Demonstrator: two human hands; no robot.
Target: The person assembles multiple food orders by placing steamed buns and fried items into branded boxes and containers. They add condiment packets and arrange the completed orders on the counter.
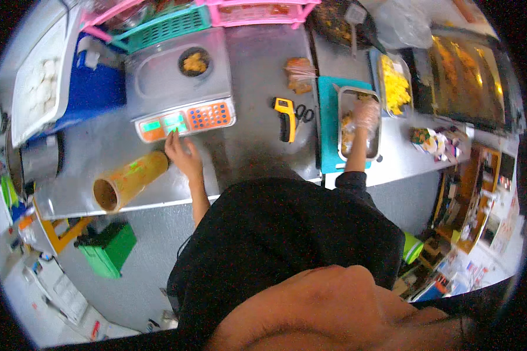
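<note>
- Steel tray [340,126] sits on the teal cutting board [328,131], food [346,139] left in it, so not emptied yet.
- My gloved right hand [366,114] is down inside it; can't tell if I'm gripping anything.
- One lot's already in the dark bowl [182,65] on the scale [152,79].
- Bare left hand [184,157]: loose, holding nothing, by the scale's front.

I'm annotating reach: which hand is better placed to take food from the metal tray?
Probably the right hand: it's gloved and at the metal tray; the left hand is by the scale.
</note>
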